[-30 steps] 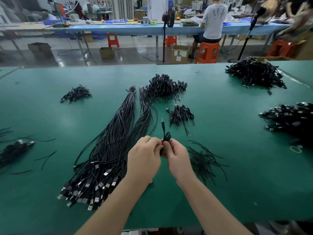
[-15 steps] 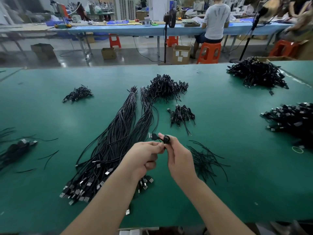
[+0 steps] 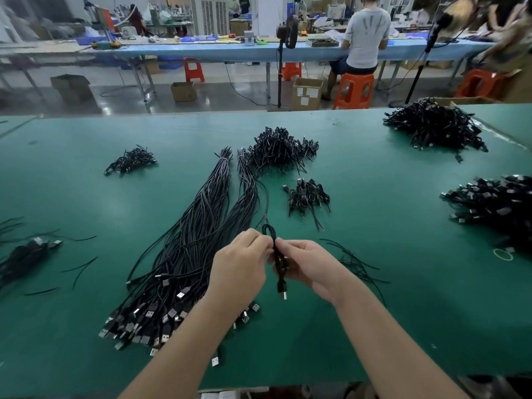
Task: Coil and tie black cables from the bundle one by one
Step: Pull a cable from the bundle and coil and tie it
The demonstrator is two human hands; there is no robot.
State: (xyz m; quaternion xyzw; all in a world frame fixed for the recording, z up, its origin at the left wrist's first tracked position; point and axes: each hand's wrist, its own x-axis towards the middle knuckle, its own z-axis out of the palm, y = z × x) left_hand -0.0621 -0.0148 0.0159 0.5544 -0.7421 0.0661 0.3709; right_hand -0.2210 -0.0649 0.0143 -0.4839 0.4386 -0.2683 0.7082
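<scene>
Green tabletop (image 3: 388, 283) carries everything; biggest item is the loose bundle of black USB cables (image 3: 184, 254), fanned w/ plugs toward the person, just left of the hands. Finished coils sit in piles farther back, e.g. small pile of tied cables (image 3: 308, 195); loose black tie wires (image 3: 355, 262) lie just right of the hands.

Left hand (image 3: 240, 262) & right hand (image 3: 306, 264) are both clamped on one folded cable (image 3: 277, 259), held above the tabletop betw. them: loop end sticks up, USB plug (image 3: 283, 293) hangs below.

Step in hand looks like tying the coil's waist. To do well: keep the folds pinched flat & even w/ one hand, wrap the tie tight at mid-length, don't let the loop spring open; keep plug end clear of the wrap. Whether a tie is already on, can't tell.
</scene>
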